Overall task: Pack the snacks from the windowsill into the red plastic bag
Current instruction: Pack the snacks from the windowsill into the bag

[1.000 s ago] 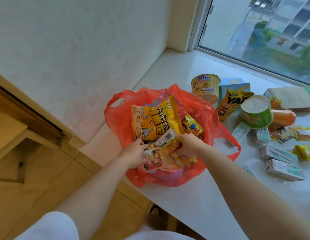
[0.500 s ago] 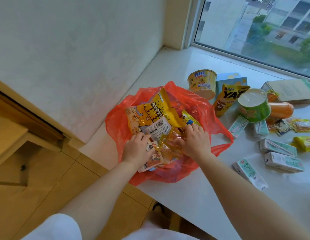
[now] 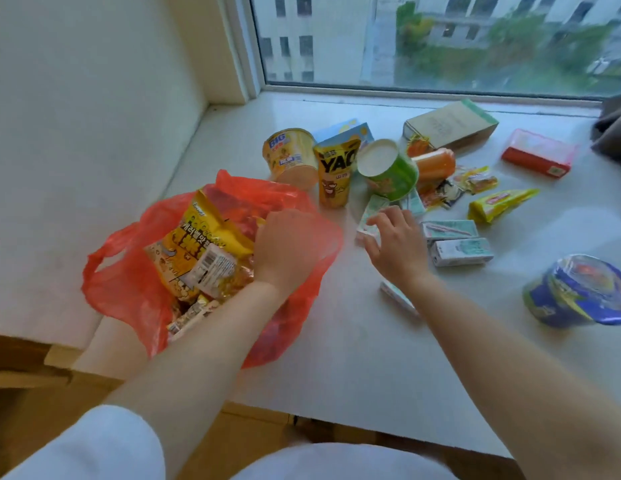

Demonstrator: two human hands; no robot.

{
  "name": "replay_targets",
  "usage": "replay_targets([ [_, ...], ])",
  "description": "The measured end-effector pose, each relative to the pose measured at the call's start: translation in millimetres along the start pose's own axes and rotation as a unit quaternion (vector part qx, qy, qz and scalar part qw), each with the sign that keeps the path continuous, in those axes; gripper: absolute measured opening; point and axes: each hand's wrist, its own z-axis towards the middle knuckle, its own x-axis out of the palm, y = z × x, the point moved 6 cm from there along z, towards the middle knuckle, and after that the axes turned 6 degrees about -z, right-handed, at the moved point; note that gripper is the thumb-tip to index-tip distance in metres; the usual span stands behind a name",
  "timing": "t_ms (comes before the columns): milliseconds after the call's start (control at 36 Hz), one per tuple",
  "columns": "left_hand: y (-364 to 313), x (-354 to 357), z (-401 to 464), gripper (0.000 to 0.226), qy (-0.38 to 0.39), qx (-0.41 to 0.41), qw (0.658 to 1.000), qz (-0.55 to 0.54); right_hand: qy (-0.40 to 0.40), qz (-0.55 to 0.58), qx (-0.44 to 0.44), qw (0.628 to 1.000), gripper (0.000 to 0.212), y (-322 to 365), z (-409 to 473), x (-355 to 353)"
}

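The red plastic bag (image 3: 122, 285) lies open at the windowsill's left front corner, holding a yellow popcorn bag (image 3: 198, 237) and several small packets. My left hand (image 3: 285, 247) is at the bag's right rim, its back toward me and its fingers curled down out of sight. My right hand (image 3: 397, 247) reaches out with spread fingers, its fingertips at a small green-white carton (image 3: 369, 216). Two similar cartons (image 3: 449, 230) lie just right of that hand. Another carton (image 3: 395, 296) shows partly under my right forearm.
Behind stand a BIG noodle cup (image 3: 290, 155), a yellow YAO pouch (image 3: 337, 174), a tipped green cup (image 3: 388, 171), an orange sausage (image 3: 435, 162) and a brown box (image 3: 451, 124). A yellow pack (image 3: 499, 204), red box (image 3: 537, 154) and blue bowl (image 3: 579, 292) lie right.
My right hand left the bag and moved right to the small carton. My left hand shifted to the bag's right rim. The view swung right and up.
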Motion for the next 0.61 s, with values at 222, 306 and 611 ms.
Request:
replay_targets([
  [222, -100.0, 92.9, 33.3, 0.036, 0.100, 0.001, 0.995, 0.004, 0.067, -0.027, 0.092, 0.993, 0.032, -128.4, -8.8, -24.4],
  [306, -132.5, 129.3, 36.5, 0.041, 0.150, -0.039, 0.988, -0.001, 0.107, -0.041, 0.098, 0.989, 0.037, -173.3, -4.4, -26.4],
  [611, -184.7, 224.5, 94.6, 0.045, 0.266, -0.104, 0.958, 0.033, 0.186, -0.103, 0.049, 0.976, 0.040, -273.2, 30.7, -14.0],
])
